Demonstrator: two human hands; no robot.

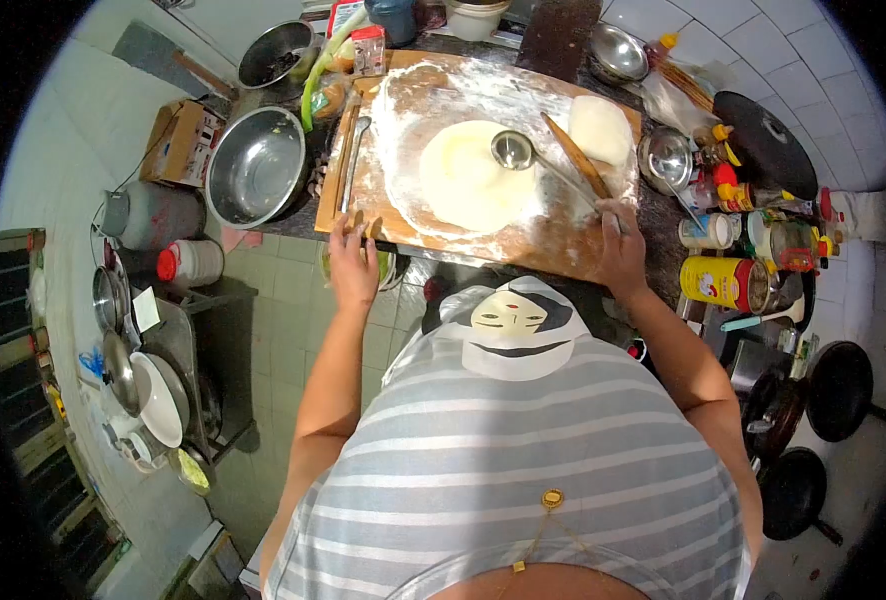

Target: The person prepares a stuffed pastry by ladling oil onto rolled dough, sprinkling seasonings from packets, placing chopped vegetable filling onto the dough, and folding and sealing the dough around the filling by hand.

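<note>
My right hand is closed around the handle of a metal ladle. The ladle's bowl hangs over a round, flat sheet of dough on a floured wooden board. Beyond that hand, a wooden rolling pin lies slanted beside a thick pale slab of dough. My left hand rests at the board's front left edge, fingers apart and holding nothing. Close to its fingertips are a thin wooden stick and a long metal spoon.
A large steel basin stands left of the board, with a smaller dark-filled bowl behind it. A steel bowl, a yellow tin and several bottles crowd the right side. A black wok leans against the tiled wall.
</note>
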